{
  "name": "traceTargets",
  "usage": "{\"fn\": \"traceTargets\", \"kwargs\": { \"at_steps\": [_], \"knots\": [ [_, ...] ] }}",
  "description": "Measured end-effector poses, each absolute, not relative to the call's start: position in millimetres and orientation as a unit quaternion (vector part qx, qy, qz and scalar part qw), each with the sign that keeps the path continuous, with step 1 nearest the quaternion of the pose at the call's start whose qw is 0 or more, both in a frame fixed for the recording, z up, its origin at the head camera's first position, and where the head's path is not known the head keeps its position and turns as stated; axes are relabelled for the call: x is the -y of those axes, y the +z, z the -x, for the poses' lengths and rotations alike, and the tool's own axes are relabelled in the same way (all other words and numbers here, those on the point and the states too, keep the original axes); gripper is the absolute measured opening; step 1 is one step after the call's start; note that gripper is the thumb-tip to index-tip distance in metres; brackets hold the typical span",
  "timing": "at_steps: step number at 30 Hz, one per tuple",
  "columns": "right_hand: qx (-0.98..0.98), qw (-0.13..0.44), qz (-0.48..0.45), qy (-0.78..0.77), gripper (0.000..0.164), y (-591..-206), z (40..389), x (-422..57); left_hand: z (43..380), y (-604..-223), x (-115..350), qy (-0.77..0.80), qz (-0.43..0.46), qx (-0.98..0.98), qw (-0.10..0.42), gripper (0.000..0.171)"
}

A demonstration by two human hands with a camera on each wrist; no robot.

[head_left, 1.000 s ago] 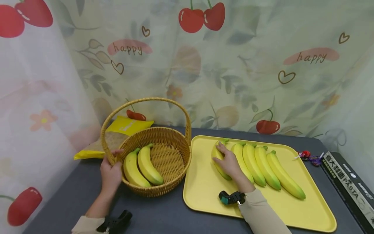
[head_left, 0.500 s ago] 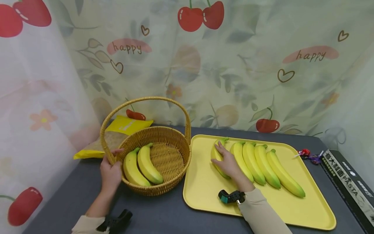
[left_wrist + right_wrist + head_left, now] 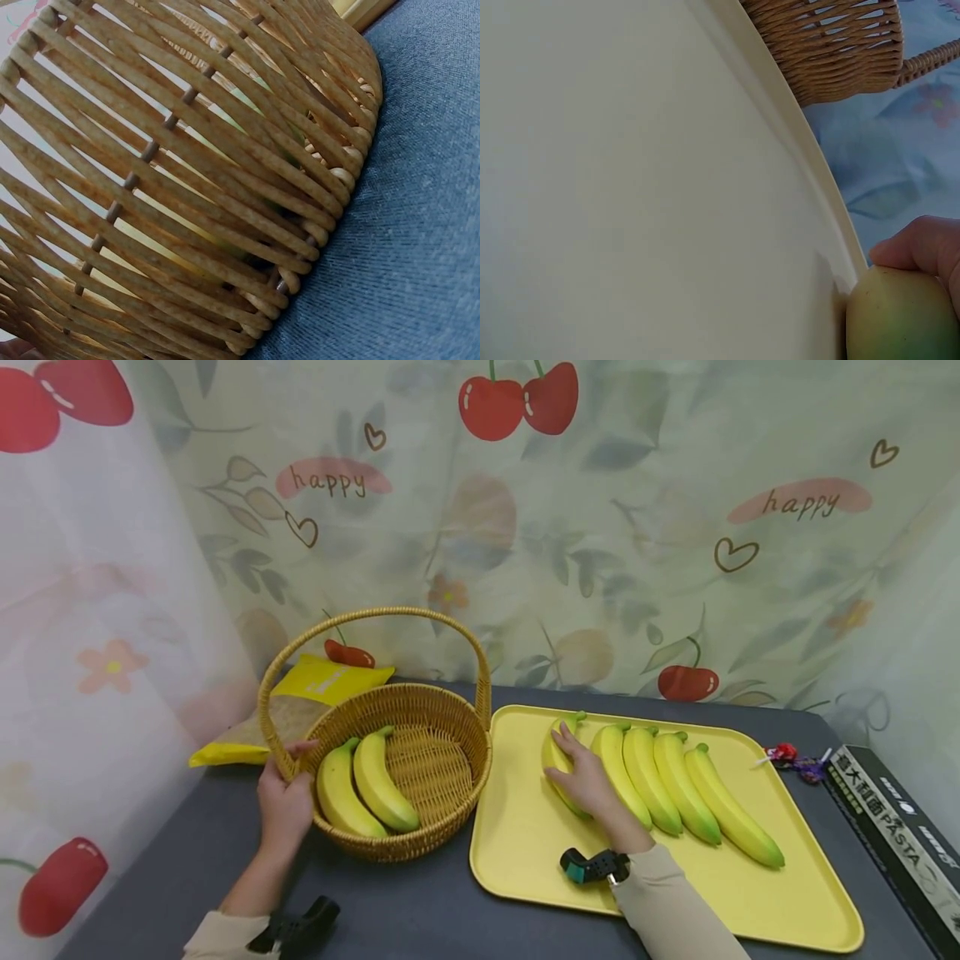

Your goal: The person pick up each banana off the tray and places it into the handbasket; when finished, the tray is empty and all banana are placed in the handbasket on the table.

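My left hand [image 3: 287,802] grips the wicker basket [image 3: 438,777] at its left side, where the arched handle meets the rim. Inside lie two yellow bananas [image 3: 384,785], side by side at the left. The woven wall [image 3: 187,187] fills the left wrist view, with only a bit of hand at the lower left corner. On the yellow tray [image 3: 517,860], my right hand [image 3: 588,777] holds the leftmost banana [image 3: 553,749], thumb on its left side and fingers over its upper part. In the right wrist view that banana [image 3: 900,315] shows its greenish end against a finger.
Several more bananas [image 3: 652,785] lie in a row on the tray, right of the held one. A yellow-and-brown bag [image 3: 330,681] lies behind the basket. Lollipops [image 3: 795,762] and a black pasta box [image 3: 896,835] lie beyond the tray's right edge. A printed curtain [image 3: 540,568] hangs behind.
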State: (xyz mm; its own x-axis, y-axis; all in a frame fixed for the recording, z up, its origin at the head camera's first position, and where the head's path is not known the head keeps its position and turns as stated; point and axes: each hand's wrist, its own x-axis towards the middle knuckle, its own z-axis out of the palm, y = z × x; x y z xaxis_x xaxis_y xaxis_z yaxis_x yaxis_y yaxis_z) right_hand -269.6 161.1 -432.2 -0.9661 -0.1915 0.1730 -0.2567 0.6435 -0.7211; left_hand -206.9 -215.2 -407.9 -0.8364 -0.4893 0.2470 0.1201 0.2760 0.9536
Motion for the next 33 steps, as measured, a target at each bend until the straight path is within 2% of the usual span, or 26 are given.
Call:
{"fn": "traceTargets", "kwargs": {
  "at_steps": [10,33],
  "knots": [
    [0.902,0.037,-0.139,0.408,0.063,-429.3,267.7,-159.4,206.2,-407.8,215.9,-0.589,-0.126,0.758,0.251,0.040],
    [0.896,0.055,-0.162,0.410,0.063,-379.2,245.4,-159.2,205.9,-407.5,216.5,-0.588,-0.121,0.761,0.246,0.040]
  ]
}}
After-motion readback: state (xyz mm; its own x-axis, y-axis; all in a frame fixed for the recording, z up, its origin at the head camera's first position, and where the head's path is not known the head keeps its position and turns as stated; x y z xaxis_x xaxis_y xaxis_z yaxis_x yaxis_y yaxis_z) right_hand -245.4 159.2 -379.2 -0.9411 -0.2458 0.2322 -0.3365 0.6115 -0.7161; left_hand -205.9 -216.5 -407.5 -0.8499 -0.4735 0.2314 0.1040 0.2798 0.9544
